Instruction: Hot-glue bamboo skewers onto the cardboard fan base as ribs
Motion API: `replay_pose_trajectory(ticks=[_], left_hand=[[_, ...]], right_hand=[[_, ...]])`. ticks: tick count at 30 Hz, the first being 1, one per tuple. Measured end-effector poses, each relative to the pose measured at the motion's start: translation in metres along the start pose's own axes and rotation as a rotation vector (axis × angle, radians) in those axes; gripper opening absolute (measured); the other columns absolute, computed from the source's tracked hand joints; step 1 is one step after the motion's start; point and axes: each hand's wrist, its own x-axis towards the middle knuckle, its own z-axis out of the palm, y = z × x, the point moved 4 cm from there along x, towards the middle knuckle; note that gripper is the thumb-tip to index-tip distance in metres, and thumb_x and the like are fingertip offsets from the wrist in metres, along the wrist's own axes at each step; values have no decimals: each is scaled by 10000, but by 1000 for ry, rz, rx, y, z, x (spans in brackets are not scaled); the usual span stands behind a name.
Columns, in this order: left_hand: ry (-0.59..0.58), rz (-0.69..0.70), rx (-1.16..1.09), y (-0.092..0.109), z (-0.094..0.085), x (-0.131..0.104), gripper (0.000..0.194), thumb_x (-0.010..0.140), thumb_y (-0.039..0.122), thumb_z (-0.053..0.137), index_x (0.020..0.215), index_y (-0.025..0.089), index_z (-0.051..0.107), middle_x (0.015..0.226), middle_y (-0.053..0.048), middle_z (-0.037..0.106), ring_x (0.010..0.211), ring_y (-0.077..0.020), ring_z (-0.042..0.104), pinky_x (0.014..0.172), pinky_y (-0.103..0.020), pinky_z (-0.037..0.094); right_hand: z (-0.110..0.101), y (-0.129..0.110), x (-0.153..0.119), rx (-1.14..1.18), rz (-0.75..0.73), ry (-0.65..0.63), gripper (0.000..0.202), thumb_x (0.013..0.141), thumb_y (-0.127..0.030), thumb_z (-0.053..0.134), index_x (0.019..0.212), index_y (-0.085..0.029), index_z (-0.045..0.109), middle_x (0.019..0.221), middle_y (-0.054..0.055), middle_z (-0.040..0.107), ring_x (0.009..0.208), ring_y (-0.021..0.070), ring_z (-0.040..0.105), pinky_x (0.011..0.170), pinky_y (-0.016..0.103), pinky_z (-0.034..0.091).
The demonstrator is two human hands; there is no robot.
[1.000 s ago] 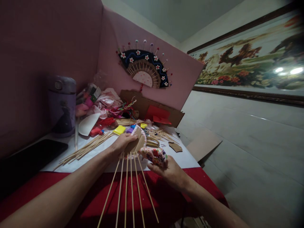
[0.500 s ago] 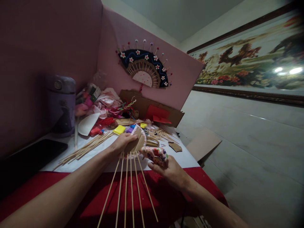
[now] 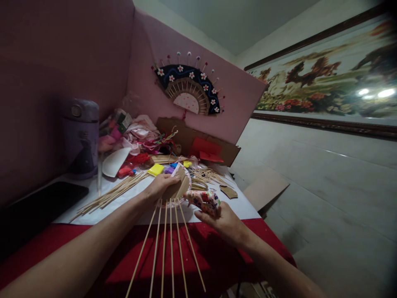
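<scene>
My left hand (image 3: pixel 161 186) is closed on a cardboard half-disc (image 3: pixel 177 187), its thumb lying on the bare brown face. White trim with pinkish marks runs round the disc's curved edge. Several thin wooden sticks (image 3: pixel 172 244) fan out from its lower edge toward me, over the red cloth. My right hand (image 3: pixel 225 221) is wrapped round a flower-patterned glue gun (image 3: pixel 203 200). The gun's nozzle points left, close to the right edge of the disc near the stick ends; whether it touches is too small to tell.
Loose sticks (image 3: pixel 113 196), a yellow packet (image 3: pixel 155 169) and a cardboard scrap (image 3: pixel 228 191) lie on the white sheet (image 3: pixel 242 209). At left stand a purple bottle (image 3: pixel 81 138) and a dark phone-like slab (image 3: pixel 65 194). A decorated fan (image 3: pixel 189 89) hangs on the pink panel behind.
My right hand and the glue gun have shifted slightly right and down. The lower stick ends have moved a little left, while my left hand stays in place on the cardboard.
</scene>
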Motion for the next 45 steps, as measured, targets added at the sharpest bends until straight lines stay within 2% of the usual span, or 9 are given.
replay_pose_trajectory(ticks=[12,23,34,41,45], left_hand=[[-19,-2,-17,2,1,-1,369,574,432,708,726,98,664,578,-67,666,474,-143,569,458,-229,364],[-20,-20,-28,2,1,-2,346,587,444,702,701,120,664,573,-56,656,450,-135,549,430,-229,343],[-9,-11,-24,5,2,-5,341,579,419,703,696,101,656,554,-60,654,456,-134,555,449,-227,354],[-4,-5,8,1,0,1,371,562,462,700,685,117,643,559,-51,648,450,-135,542,437,-228,334],[8,1,25,2,-1,0,371,562,464,704,678,118,634,562,-54,649,454,-132,541,438,-226,330]], right_hand=[[-2,-6,-1,-117,18,9,300,791,-429,589,885,-161,686,726,20,657,788,211,581,763,323,455],[4,-13,-3,-73,4,-28,274,779,-399,605,928,-184,688,785,28,666,767,202,584,745,332,468],[0,-10,-2,-57,37,11,300,781,-411,599,935,-168,685,746,27,665,802,216,584,750,339,469],[6,-11,-4,-73,43,-60,271,775,-416,607,908,-195,692,722,15,654,779,210,584,753,340,469],[6,-9,-3,-101,46,-55,269,775,-423,601,895,-200,692,701,11,640,757,201,574,727,331,469]])
